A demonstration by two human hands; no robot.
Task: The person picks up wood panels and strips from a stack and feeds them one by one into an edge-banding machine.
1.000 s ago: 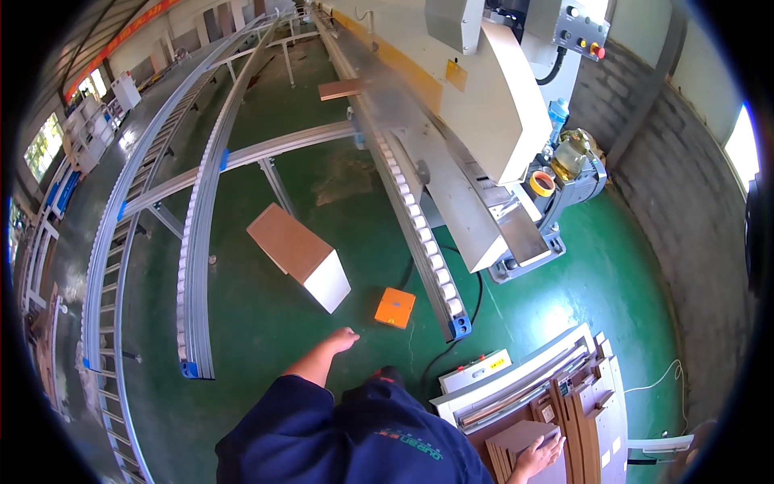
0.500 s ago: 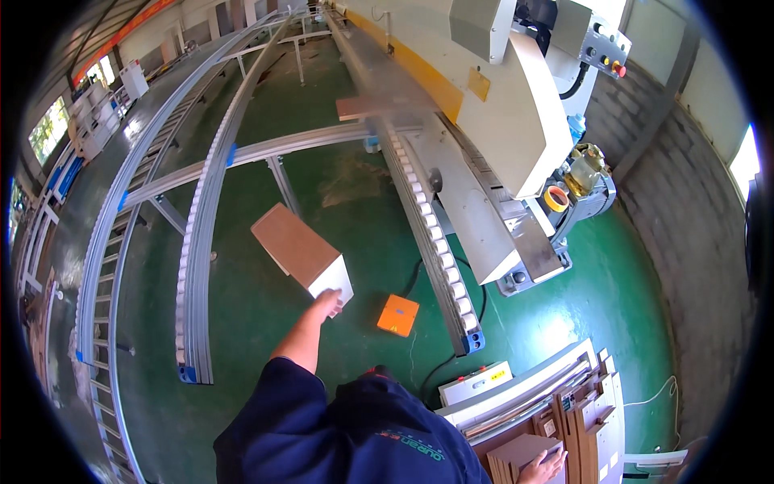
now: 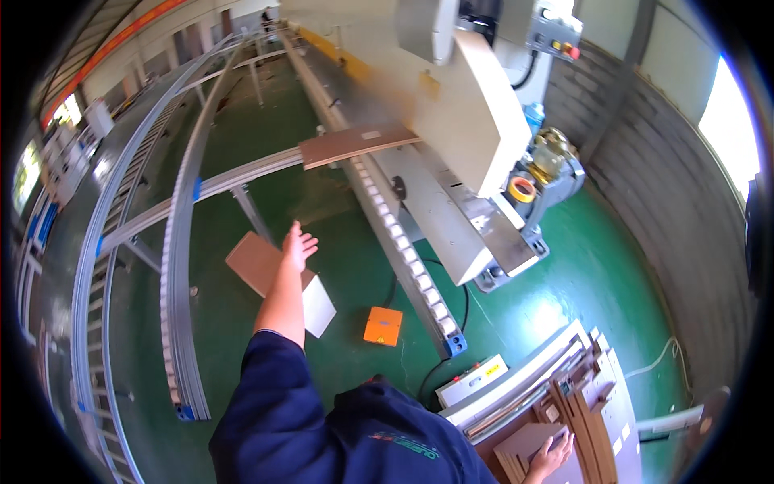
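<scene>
At the near right, the right hand (image 3: 551, 456) touches a small stack of brown panels (image 3: 522, 444); whether its fingers grip the top one, I cannot tell. The stack sits among long white and brown boards (image 3: 617, 419). Just beyond lies a white case (image 3: 472, 381) with red knobs, its contents hidden. Farther off on the green floor (image 3: 339, 363) is a flat orange box (image 3: 382, 326), its inside not visible, and to its left a boxlike piece (image 3: 319, 306) with a brown top and white end. Above that piece, the left hand (image 3: 298, 244) is stretched out with fingers spread, holding nothing. Farther still, a brown board (image 3: 359, 145) lies across the roller rail (image 3: 403, 242), its right end by the cream machine (image 3: 492, 105). At the machine's right stand a roll of yellow tape (image 3: 522, 189), a clear container (image 3: 552, 153) with yellowish contents, and a bluish bottle (image 3: 534, 117).
</scene>
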